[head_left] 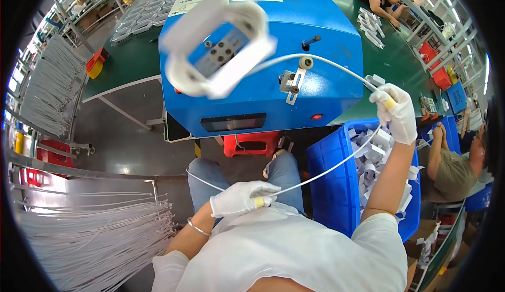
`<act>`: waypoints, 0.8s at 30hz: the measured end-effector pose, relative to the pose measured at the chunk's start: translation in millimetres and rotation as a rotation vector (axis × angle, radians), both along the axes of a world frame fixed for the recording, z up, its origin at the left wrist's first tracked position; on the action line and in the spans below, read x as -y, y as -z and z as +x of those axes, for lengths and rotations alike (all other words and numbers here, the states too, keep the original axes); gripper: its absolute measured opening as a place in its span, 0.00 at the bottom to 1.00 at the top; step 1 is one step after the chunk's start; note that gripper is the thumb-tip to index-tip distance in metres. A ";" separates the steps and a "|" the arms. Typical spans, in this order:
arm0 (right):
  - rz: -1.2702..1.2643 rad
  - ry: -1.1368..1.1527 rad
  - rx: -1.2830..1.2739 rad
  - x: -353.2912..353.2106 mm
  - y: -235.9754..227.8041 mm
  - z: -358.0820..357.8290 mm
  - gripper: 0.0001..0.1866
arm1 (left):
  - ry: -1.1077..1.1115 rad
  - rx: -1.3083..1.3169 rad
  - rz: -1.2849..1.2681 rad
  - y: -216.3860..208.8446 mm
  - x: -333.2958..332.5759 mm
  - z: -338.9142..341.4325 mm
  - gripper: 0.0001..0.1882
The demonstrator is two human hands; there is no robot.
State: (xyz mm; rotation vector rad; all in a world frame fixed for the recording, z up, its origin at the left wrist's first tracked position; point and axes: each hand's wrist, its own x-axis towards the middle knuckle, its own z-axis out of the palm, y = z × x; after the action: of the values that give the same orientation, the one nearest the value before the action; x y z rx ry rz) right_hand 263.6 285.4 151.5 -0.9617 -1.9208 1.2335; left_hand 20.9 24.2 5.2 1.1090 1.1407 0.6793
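Both my hands wear white gloves with yellowish wraps at the fingers. My right hand (395, 116), raised at the machine's right side, is closed on a thin white cable (327, 172). Low in front of my body, my left hand (243, 198) has its fingers closed round the same cable, and a short length runs on past it to the left. From the right hand the cable also arcs left over the blue machine (336, 50) to a white plastic frame-shaped piece (243, 70). That piece is motion-blurred and covers part of the machine's top and front.
A blue bin (330, 189) holding white plastic pieces stands right of my legs. Many white cables (100, 239) hang at lower left, more (47, 87) at far left. White parts (371, 26) lie on the green table (123, 71). People sit at right and far right.
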 end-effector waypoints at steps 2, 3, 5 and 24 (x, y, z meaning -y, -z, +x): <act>-0.019 -0.044 -0.038 8.1 -1.1 -14.6 0.13 | -0.062 -0.044 0.062 19.2 -1.0 3.4 0.21; -0.055 -0.090 -0.015 12.7 -6.0 -23.6 0.13 | -0.125 -0.004 0.102 33.2 -0.4 3.0 0.20; -0.010 -0.116 0.049 14.4 -5.7 -37.8 0.14 | -0.276 -0.029 0.040 38.2 -0.4 0.9 0.20; -0.105 -0.170 -0.096 33.6 -2.3 -50.0 0.15 | -0.007 -0.198 0.134 19.8 -29.8 13.8 0.16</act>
State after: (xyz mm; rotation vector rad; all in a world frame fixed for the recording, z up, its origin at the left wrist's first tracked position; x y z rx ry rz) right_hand 213.6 251.8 153.8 -0.7885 -1.9092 1.4636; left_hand 34.7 54.0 -14.7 1.3090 1.2818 0.6704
